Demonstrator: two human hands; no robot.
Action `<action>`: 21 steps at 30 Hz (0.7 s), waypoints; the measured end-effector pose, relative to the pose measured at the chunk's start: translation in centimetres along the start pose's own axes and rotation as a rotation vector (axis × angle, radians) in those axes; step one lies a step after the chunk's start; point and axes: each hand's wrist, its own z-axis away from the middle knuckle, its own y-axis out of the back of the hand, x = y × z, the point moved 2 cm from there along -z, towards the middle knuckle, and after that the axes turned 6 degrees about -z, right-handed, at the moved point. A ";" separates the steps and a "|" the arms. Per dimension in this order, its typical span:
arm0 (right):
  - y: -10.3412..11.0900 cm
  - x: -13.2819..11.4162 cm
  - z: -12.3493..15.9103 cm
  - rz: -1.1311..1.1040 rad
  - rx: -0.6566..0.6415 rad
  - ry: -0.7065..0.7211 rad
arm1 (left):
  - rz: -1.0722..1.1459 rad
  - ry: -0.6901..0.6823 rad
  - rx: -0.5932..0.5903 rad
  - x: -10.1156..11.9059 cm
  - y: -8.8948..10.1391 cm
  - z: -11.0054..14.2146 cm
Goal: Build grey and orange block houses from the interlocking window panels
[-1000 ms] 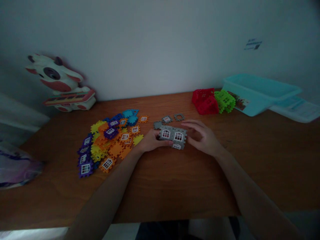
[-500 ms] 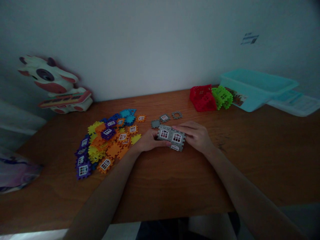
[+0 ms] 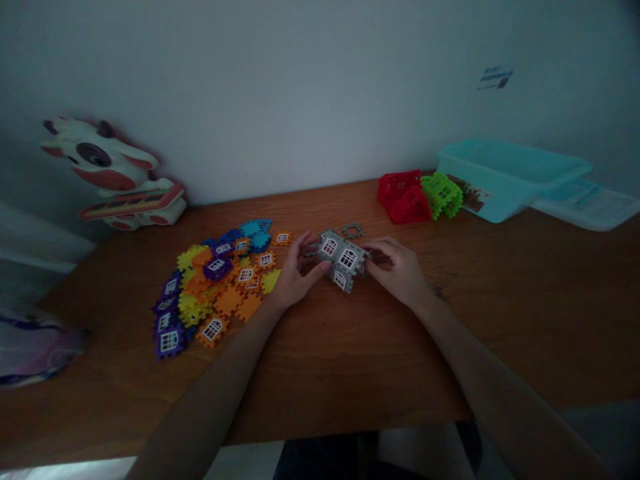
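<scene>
A grey structure of interlocking building tiles (image 3: pixel 339 257), with white window inserts, is tilted in front of me above the wooden table. My right hand (image 3: pixel 397 270) pinches its right end between thumb and fingers. At the left end, my left hand (image 3: pixel 296 275) is loosely curled around it, thumb tip on the lower front and fingers spread toward the back. A lower tile with a window hangs at an angle from the front edge. Just behind lies a loose grey frame tile (image 3: pixel 353 231) with an open middle. The structure hides the other grey tiles.
Loose orange, yellow, purple and blue tiles (image 3: pixel 230 300) are heaped left. A red tile structure (image 3: pixel 404 197) and a green one (image 3: pixel 442 195) stand back right, beside a turquoise bin (image 3: pixel 500 200) and its lid (image 3: pixel 590 208). A cow toy with keyboard (image 3: pixel 133 203) stands back left.
The right hand has closed in on the grey structure's right end. The structure has turned clockwise and moved slightly back, over the loose grey tiles. My left fingers have loosened and spread.
</scene>
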 end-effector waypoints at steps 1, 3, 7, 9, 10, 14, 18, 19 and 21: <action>-0.1 -0.2 0.0 0.014 0.002 0.011 | -0.060 -0.053 -0.007 0.3 -0.1 0.3; -0.2 -0.4 0.1 0.044 0.000 0.039 | -0.194 -0.129 -0.037 0.7 -0.5 0.9; -0.7 -0.6 0.4 0.047 -0.040 0.086 | -0.355 -0.165 -0.093 0.8 -0.9 1.6; -0.9 -0.6 0.5 0.028 -0.068 0.094 | -0.358 -0.168 -0.087 0.7 -0.7 1.6; -1.0 -0.6 0.6 0.027 -0.066 0.081 | -0.355 -0.170 -0.082 0.6 -0.6 1.6; -1.5 -0.1 0.8 0.092 -0.082 -0.073 | -0.395 -0.160 -0.073 0.5 0.1 1.4; -2.5 -0.1 1.0 0.122 -0.188 -0.179 | -0.351 -0.113 -0.095 0.6 0.4 1.5; -2.7 -0.1 1.0 0.137 -0.195 -0.176 | -0.306 -0.110 -0.115 0.6 0.4 1.5; -3.1 -0.4 1.0 0.170 -0.193 -0.154 | -0.204 -0.102 -0.160 0.5 0.4 1.4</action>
